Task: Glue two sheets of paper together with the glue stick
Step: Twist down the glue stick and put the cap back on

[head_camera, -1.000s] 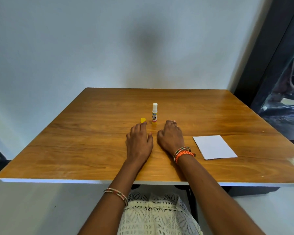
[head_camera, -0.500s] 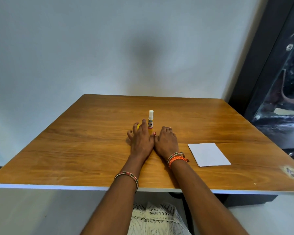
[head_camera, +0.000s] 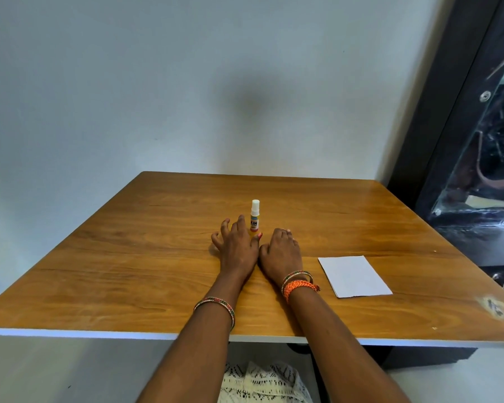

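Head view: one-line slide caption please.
Both hands, left hand and right hand, rest on the wooden table beside an upright, uncapped glue stick; white paper lies to the right.

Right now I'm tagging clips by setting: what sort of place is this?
Probably a plain room at home or in a small office: a wooden table against a bare white wall, with only a glue stick and white paper on it.

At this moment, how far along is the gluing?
Done: the glue stick stands uncapped. In hand: nothing; left hand spreads beside it, right hand rests on the table. Left: paper lies untouched, no gluing yet.
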